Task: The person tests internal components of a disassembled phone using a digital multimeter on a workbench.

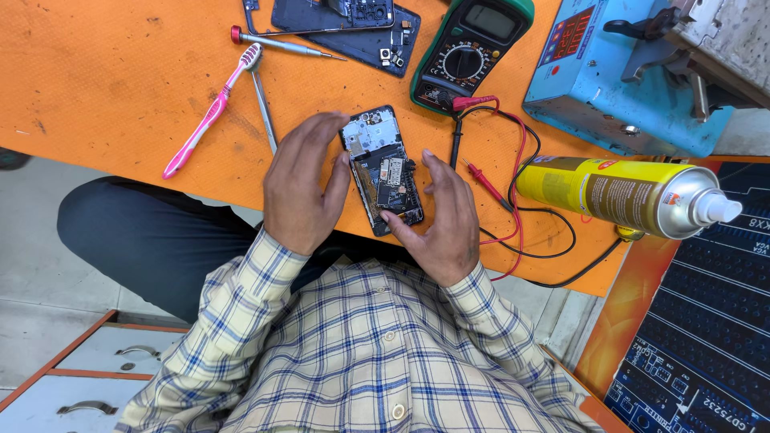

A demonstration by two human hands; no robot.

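Opened phone [383, 170], back cover off, circuit board and shields exposed, lies on the orange bench [104, 80] at its near edge, directly in front of the person. It sits tilted, top end away from the body, likely so both hands can frame it from the sides.

Left hand [298, 186]: cupped beside the phone's left long edge, back of the hand up, fingers curved and loosely spread, tips arching over the upper left corner. Whether the fingertips actually press the frame is hard to tell from this angle; no closed grip shows.

Right hand [439, 215]: on the phone's right side, thumb on the lower end of the phone, fingers lifted and half open, not wrapped round anything. Wrist low against the bench edge, which steadies it.

Around: a multimeter [472, 50] just beyond the phone, its red and black probe leads [513, 172] trailing right of the right hand. A yellow spray can [622, 191] lies on its side further right. A pink toothbrush [210, 112] and a screwdriver [285, 44] rest to the left, well apart from the hands, beside a second dismantled phone [353, 24] at the far edge.
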